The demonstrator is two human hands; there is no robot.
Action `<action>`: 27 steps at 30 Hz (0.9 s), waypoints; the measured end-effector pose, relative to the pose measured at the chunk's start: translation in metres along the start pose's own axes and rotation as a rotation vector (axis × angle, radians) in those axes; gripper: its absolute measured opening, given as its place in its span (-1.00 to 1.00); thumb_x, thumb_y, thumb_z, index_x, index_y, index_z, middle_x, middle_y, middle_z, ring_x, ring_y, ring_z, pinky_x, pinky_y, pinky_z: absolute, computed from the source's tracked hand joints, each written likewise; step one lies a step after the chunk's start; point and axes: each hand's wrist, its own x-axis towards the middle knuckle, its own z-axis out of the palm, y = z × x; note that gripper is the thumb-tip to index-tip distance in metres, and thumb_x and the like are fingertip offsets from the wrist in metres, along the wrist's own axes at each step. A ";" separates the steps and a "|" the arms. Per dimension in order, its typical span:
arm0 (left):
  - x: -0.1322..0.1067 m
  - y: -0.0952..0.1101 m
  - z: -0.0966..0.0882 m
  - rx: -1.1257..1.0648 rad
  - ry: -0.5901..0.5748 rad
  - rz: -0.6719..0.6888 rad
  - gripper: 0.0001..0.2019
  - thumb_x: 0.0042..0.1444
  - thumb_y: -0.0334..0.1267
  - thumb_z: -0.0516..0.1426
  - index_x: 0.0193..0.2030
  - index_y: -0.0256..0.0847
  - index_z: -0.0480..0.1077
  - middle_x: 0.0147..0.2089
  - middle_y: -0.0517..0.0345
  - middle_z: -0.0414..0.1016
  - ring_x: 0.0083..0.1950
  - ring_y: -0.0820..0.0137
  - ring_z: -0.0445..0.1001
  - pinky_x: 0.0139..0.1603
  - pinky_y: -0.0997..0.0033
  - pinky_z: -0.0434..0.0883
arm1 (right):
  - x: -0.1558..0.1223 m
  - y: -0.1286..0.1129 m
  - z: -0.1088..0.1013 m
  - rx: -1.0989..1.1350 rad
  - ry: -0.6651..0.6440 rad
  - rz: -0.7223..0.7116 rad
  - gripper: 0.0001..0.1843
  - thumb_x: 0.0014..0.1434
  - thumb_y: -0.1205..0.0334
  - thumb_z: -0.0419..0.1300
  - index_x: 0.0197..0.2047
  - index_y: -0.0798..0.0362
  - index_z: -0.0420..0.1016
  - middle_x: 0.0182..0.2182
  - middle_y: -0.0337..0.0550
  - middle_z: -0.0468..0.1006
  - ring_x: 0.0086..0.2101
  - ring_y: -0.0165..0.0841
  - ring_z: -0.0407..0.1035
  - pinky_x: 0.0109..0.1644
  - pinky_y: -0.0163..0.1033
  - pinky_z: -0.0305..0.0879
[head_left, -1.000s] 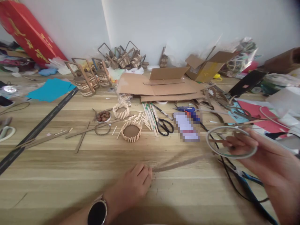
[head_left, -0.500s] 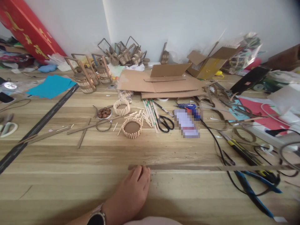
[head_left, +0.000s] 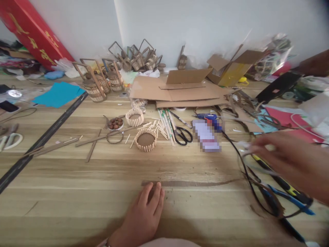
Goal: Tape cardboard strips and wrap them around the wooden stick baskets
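The wooden tabletop (head_left: 102, 195), pale and streaked with darker grain, carries the work: the step in hand looks like holding a flat brown strip (head_left: 190, 184) down, probably to straighten or work its length. The next move seems to call for firm pressure at the near end while the free length is guided. Behind lie cardboard sheets (head_left: 149, 88), smooth, tan and stacked flat.

The strip lies in front of the person, thin and matte, its right part narrowing and bending towards the pliers (head_left: 285, 195). The right hand (head_left: 293, 159) hangs blurred over that side, fingers bent; a pale, curved edge shows at its fingertips, but I cannot tell whether they grip it. The left hand (head_left: 144, 212) is palm down, fingers slightly spread, fingertips pressing the strip's left end onto the wood rather than pinching it.

Farther back stands a round basket base (head_left: 146, 148), brown-floored, ringed by upright wooden pegs. Smallest are the loose sticks (head_left: 161, 132) beside it, straight, pale and scattered.
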 end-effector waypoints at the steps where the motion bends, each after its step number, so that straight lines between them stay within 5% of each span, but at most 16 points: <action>1: -0.001 0.000 0.000 -0.004 -0.006 -0.008 -0.64 0.28 -0.36 -0.03 0.16 -0.34 0.37 0.11 -0.17 0.51 0.06 0.12 0.47 -0.05 0.20 0.43 | 0.008 -0.027 0.006 0.090 -0.136 -0.057 -0.73 0.33 0.06 0.02 -0.23 -0.01 0.48 -0.33 -0.08 0.55 -0.33 -0.31 0.42 -0.25 -0.22 0.29; 4: -0.002 0.002 -0.001 -0.009 -0.033 -0.024 -0.63 0.30 -0.33 -0.05 0.18 -0.30 0.36 0.15 -0.15 0.49 0.13 0.14 0.44 -0.03 0.26 0.42 | 0.025 -0.101 0.032 0.387 -0.569 -0.279 -0.72 0.29 0.14 0.03 -0.35 0.03 0.49 -0.45 -0.21 0.52 -0.43 -0.39 0.34 -0.38 -0.32 0.17; 8: -0.005 0.005 -0.001 -0.023 -0.064 -0.066 -0.66 0.31 -0.33 -0.05 0.15 -0.28 0.38 0.12 -0.16 0.50 0.13 0.16 0.45 -0.03 0.31 0.43 | 0.037 -0.150 0.067 0.505 -0.685 -0.360 -0.78 0.21 0.17 0.11 -0.36 0.08 0.52 -0.48 -0.27 0.52 -0.46 -0.46 0.29 -0.44 -0.39 0.08; 17: -0.012 0.003 0.002 -0.064 -0.046 -0.074 -0.66 0.33 -0.24 -0.05 0.15 -0.24 0.38 0.12 -0.10 0.49 0.18 0.22 0.37 0.10 0.30 0.32 | 0.056 -0.180 0.098 0.379 -0.700 -0.391 -0.81 0.13 0.26 0.16 -0.32 0.07 0.62 -0.45 -0.20 0.62 -0.46 -0.42 0.37 -0.46 -0.39 0.07; 23: -0.022 0.004 0.002 -0.033 0.085 -0.244 -0.66 0.33 -0.27 -0.09 0.06 -0.12 0.47 0.14 0.05 0.48 0.19 0.23 0.31 0.05 0.33 0.30 | 0.058 -0.184 0.099 0.273 -0.687 -0.422 -0.79 0.16 0.23 0.15 -0.27 0.04 0.64 -0.41 -0.18 0.65 -0.41 -0.38 0.43 -0.44 -0.37 0.11; 27: -0.022 0.002 -0.001 -0.014 0.066 -0.183 -0.67 0.32 -0.25 -0.05 0.07 -0.16 0.46 0.12 0.03 0.49 0.17 0.25 0.32 0.04 0.35 0.31 | 0.058 -0.194 0.094 0.195 -0.684 -0.480 -0.76 0.16 0.25 0.14 -0.26 0.02 0.65 -0.30 -0.11 0.68 -0.29 -0.29 0.49 -0.33 -0.32 0.21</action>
